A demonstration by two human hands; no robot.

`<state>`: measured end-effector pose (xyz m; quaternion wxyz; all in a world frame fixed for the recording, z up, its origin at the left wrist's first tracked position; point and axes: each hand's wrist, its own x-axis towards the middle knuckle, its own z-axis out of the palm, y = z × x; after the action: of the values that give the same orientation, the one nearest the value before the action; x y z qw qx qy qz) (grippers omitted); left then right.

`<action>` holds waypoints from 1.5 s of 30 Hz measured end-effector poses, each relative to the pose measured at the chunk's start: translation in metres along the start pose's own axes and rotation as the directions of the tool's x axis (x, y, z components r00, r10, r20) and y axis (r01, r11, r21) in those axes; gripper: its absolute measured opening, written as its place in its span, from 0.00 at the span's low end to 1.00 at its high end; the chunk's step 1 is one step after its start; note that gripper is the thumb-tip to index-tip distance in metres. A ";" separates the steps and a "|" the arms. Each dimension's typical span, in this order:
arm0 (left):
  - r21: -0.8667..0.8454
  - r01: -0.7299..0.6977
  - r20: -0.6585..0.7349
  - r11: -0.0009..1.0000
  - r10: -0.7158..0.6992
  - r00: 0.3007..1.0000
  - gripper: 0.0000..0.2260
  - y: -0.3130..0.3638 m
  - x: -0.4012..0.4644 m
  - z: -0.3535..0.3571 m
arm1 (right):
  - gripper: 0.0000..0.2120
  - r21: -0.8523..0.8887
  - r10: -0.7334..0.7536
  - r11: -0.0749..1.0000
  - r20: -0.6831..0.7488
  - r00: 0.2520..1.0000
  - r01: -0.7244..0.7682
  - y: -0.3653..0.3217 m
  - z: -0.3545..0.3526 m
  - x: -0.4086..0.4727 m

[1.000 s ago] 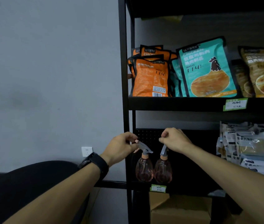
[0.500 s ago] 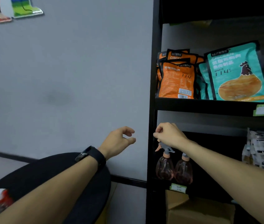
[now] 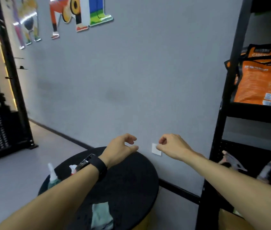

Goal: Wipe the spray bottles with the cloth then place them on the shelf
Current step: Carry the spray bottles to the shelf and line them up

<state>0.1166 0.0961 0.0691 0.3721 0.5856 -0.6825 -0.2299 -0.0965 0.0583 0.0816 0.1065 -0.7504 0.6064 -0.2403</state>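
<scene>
Hovering hands above round matte-black table

A grey wall rises beyond both hands, colourful cartoon cutouts high above the left one. A round black table sits below them; pale floor spreads leftward.

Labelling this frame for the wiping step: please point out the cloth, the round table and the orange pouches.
cloth [image 3: 102, 216], head view, middle of the fabric
round table [image 3: 131, 176], head view, bare black top
orange pouches [image 3: 262, 83], head view, front pouch's face
</scene>
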 end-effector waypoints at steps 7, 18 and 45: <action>0.010 0.132 -0.129 0.991 -0.130 0.983 0.11 -0.066 -0.031 -0.056 | 0.09 0.058 -0.156 0.987 0.109 0.982 0.150 -0.070 0.062 0.015; 0.036 0.315 -0.267 0.948 -0.295 0.918 0.14 -0.146 -0.074 -0.106 | 0.10 0.118 -0.290 0.956 0.226 0.930 0.269 -0.146 0.154 0.027; -0.149 0.519 -0.186 0.842 -0.539 0.821 0.18 -0.290 -0.064 -0.061 | 0.16 0.127 -0.198 0.979 0.406 0.892 0.159 -0.161 0.332 0.072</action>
<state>0.3482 0.1053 -0.1260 0.3933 0.7561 -0.4363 -0.2886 0.2151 -0.0162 -0.1156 0.2446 -0.8313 0.4867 -0.1104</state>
